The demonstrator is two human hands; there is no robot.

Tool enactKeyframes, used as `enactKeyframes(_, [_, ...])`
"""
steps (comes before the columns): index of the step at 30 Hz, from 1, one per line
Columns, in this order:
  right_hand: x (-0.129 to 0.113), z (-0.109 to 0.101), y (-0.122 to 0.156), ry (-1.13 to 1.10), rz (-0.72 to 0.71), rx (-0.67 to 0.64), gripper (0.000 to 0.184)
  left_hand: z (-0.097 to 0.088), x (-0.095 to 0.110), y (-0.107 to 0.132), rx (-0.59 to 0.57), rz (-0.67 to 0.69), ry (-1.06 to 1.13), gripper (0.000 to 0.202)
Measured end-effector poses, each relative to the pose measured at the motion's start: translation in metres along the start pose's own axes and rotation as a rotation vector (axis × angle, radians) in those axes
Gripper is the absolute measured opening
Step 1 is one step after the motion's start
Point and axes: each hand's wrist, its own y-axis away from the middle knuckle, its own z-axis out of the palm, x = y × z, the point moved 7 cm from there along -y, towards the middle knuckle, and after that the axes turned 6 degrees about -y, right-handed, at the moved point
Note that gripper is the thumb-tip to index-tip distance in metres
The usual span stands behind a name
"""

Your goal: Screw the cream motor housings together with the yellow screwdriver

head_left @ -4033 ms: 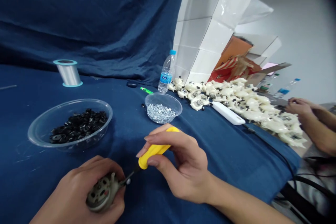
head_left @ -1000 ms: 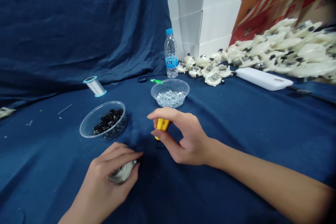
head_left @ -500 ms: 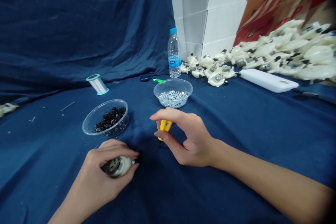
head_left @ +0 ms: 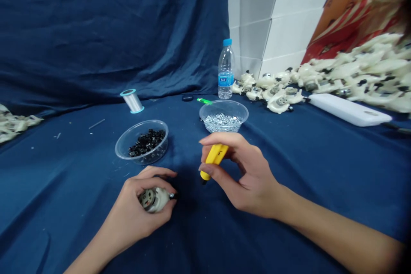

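Largest first, I log a dark blue cloth draped over the table and up the backdrop. Everything below is placed from my landmark, the glass-clear bowl of silver screws. Far right of it rises a stack of white foam blocks, with a red and orange cardboard box beyond. To its right lies a heap of cream plastic parts, and a white oblong case sits along the heap's near edge. Just behind the bowl stands a plastic water bottle, with a green-tipped pen and a small black object lying nearby. Left of the bowl I count a clear bowl of black parts, and behind that a spool of clear filament.

In front of the landmark, my right hand pinches a yellow-handled screwdriver firmly between thumb and fingers. My left hand, to its left, curls closed around a small motor unit. The screwdriver's tip sits near that unit, not touching it.
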Motion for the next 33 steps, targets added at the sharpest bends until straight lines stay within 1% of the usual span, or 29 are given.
enactKeyframes(5, [-0.004, 0.008, 0.002, 0.04, 0.01, -0.039, 0.039, 0.001, 0.001, 0.003, 0.017, -0.031, 0.01, 0.011])
enactKeyframes(10, [-0.007, 0.008, -0.001, -0.104, 0.082, 0.036, 0.04, 0.007, -0.003, 0.004, 0.036, -0.058, 0.06, 0.013])
enactKeyframes(13, [-0.008, 0.013, -0.004, -0.149, 0.095, 0.03, 0.045, 0.01, -0.002, 0.003, 0.033, -0.028, 0.063, 0.014])
enactKeyframes(15, [-0.008, 0.016, -0.006, -0.158, 0.089, 0.023, 0.048, 0.009, -0.001, 0.003, 0.052, 0.003, 0.044, 0.014])
enactKeyframes(20, [-0.007, 0.02, -0.008, -0.134, 0.096, 0.052, 0.047, 0.006, 0.001, 0.004, 0.112, 0.057, 0.027, 0.016])
enactKeyframes(25, [-0.011, 0.021, -0.01, -0.089, 0.073, 0.083, 0.046, 0.005, 0.002, 0.005, 0.172, 0.069, 0.047, 0.011])
enactKeyframes(27, [-0.012, 0.021, -0.011, -0.08, 0.059, 0.091, 0.045, 0.006, 0.002, 0.004, 0.178, 0.077, 0.05, 0.01])
enactKeyframes(30, [-0.011, 0.022, -0.012, -0.076, 0.076, 0.082, 0.044, 0.006, 0.003, 0.004, 0.184, 0.095, 0.046, 0.011])
enactKeyframes(33, [-0.011, 0.023, -0.013, -0.064, 0.107, 0.056, 0.044, 0.007, 0.002, 0.004, 0.16, 0.046, 0.062, 0.012])
